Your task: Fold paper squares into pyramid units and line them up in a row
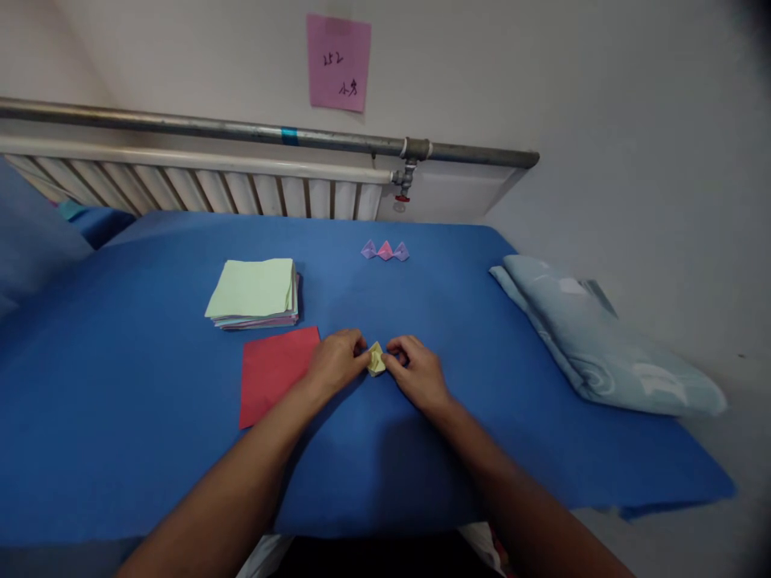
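Note:
A small folded yellow paper piece (377, 360) is between my two hands, low over the blue cloth. My left hand (338, 359) grips its left side with thumb and fingers. On its right side, my right hand (418, 371) pinches the edge with the thumb, the fingers curled. Red paper (274, 373) lies flat beside and partly behind my left hand. Farther back stand three joined folded paper pieces (385, 251), purple at both ends and pink in the middle.
A stack of coloured paper (253, 289), light green on top, lies at the left. A folded pale blue-green blanket (602, 341) rests at the right. Behind the blue-covered surface (150, 321) are a radiator (241, 193) and a metal pipe (198, 126). A pink note (338, 64) hangs on the wall.

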A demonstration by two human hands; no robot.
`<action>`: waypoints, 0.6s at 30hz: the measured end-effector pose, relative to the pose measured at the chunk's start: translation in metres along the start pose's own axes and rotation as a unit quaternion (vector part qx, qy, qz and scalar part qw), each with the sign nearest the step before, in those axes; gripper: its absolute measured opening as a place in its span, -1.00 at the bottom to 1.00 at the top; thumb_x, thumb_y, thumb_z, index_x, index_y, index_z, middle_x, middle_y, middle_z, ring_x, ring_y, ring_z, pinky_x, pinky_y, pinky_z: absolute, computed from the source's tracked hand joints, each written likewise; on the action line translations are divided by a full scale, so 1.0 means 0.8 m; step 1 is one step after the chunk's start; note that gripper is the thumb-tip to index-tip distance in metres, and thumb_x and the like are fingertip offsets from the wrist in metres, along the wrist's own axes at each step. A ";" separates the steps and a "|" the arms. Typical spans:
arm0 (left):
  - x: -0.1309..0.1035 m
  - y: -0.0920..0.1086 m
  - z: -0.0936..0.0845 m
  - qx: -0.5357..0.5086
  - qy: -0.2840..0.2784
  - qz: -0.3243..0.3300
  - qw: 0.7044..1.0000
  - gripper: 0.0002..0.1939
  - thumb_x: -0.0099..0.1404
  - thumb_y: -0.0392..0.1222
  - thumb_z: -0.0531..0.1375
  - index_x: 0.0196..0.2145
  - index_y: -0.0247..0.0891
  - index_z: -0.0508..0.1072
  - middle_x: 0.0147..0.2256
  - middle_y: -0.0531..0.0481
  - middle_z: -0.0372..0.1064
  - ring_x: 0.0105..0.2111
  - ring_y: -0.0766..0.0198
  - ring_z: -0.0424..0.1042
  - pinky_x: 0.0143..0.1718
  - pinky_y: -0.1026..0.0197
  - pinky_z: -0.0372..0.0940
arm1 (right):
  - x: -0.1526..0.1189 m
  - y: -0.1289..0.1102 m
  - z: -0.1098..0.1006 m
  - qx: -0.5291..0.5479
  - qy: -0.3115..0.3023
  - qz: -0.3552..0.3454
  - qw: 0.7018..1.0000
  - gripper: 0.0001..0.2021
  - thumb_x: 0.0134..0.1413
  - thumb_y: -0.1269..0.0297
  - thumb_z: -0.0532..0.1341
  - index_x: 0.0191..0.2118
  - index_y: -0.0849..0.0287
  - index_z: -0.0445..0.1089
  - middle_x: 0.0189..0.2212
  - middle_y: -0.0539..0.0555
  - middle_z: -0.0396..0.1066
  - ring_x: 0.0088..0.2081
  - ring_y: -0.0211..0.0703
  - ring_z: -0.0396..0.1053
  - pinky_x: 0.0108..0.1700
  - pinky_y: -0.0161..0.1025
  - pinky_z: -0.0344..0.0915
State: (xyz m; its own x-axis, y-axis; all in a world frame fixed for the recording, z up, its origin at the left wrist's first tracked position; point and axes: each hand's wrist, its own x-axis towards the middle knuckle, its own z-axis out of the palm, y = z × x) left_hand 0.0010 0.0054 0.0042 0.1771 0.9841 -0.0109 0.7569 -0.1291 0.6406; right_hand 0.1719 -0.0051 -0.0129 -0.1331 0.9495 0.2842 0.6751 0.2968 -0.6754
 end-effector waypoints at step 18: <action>0.004 0.012 -0.005 0.093 -0.060 0.009 0.994 -0.84 0.27 -0.15 0.13 -0.32 -0.24 0.47 -0.33 -0.05 0.46 -0.33 0.19 0.42 -0.36 0.22 0.18 | 0.021 -0.008 -0.001 -0.056 -0.102 0.028 0.993 -0.95 0.04 0.36 0.17 -0.37 0.15 0.37 -0.42 -0.01 0.36 -0.42 -0.27 0.28 -0.36 -0.32 0.16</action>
State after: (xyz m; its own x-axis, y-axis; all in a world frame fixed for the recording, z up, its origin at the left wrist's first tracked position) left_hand 0.0058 0.0075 0.0133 0.2579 0.9611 -0.0990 0.8540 -0.1788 0.4886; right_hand 0.1664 0.0086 -0.0032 -0.2291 0.9685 0.0973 0.7606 0.2405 -0.6031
